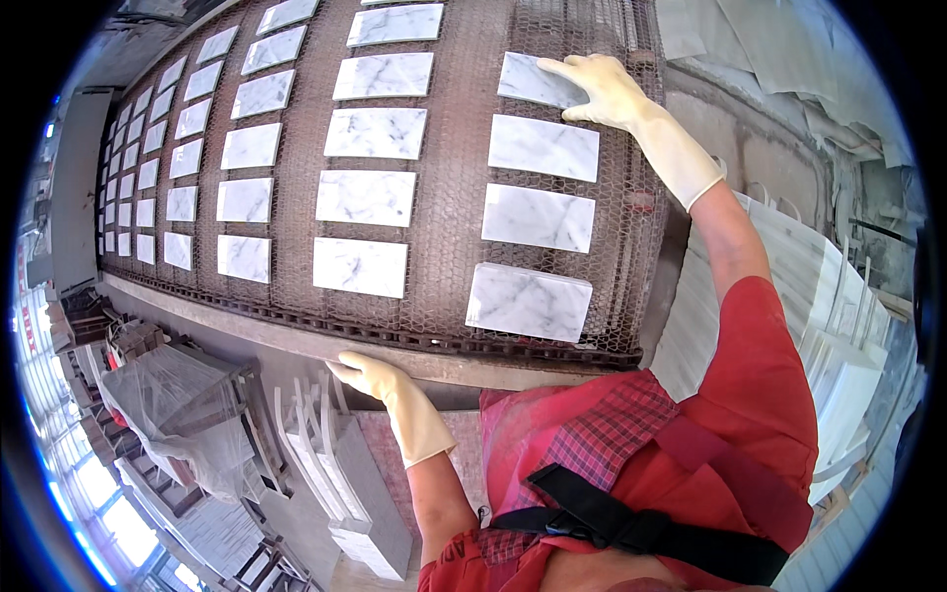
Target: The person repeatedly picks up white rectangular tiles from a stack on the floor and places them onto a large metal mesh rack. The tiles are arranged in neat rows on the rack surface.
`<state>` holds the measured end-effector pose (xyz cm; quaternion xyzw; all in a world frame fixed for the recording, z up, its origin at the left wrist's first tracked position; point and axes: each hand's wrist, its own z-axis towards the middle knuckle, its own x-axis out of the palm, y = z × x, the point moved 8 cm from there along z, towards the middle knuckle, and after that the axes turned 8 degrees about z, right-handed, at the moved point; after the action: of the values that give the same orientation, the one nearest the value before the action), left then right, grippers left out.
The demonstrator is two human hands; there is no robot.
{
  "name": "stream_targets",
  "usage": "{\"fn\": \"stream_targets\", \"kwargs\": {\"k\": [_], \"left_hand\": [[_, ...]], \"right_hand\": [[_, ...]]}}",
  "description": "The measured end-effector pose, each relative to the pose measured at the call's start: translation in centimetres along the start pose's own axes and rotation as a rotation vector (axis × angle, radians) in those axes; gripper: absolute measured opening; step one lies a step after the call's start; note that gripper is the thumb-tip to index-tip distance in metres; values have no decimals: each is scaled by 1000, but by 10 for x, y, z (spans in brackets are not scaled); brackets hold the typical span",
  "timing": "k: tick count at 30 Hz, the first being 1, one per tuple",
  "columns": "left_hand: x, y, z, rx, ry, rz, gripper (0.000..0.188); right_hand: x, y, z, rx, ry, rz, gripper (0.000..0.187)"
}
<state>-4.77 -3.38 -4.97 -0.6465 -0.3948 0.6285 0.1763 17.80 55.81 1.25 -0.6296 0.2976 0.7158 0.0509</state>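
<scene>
Both of my hands wear pale yellow rubber gloves. My right hand (604,91) reaches to the far end of the nearest row, its spread fingers lying on the right part of a white, grey-veined marble tile (528,79). Toward me from it lie another marble tile (544,148), a third tile (538,217) and a thicker-looking tile or small stack (530,301). My left hand (380,380) rests at the frame rail (444,367) of the mesh conveyor, fingers stretched out with nothing in them.
The wire-mesh conveyor belt (454,148) carries many tiles in rows off to the left. A chain (414,345) runs along its near edge. Stacked stone strips (345,474) and a plastic-wrapped pile (178,405) stand at lower left. Large marble slabs (760,266) lean on the right.
</scene>
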Motion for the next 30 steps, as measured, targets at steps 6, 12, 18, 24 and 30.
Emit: {"fn": "stream_targets", "kwargs": {"k": [6,12,18,24,30], "left_hand": [[0,-4,-6,-15,6,18,73],[3,13,5,31,-2,-44,74],[5,12,7,89,-30,12,73],[6,12,7,120,-48,28,74],[7,7,0,125,-29,-31,77]], "right_hand": [[1,0,2,-1,22,-6,92],[3,-1,-1,-50,3,2,92],[5,7,1,-70,-17,-25,89],[-1,13,5,-90,-55,-23,85],[-20,54,-20,-83,-228,102,82]]}}
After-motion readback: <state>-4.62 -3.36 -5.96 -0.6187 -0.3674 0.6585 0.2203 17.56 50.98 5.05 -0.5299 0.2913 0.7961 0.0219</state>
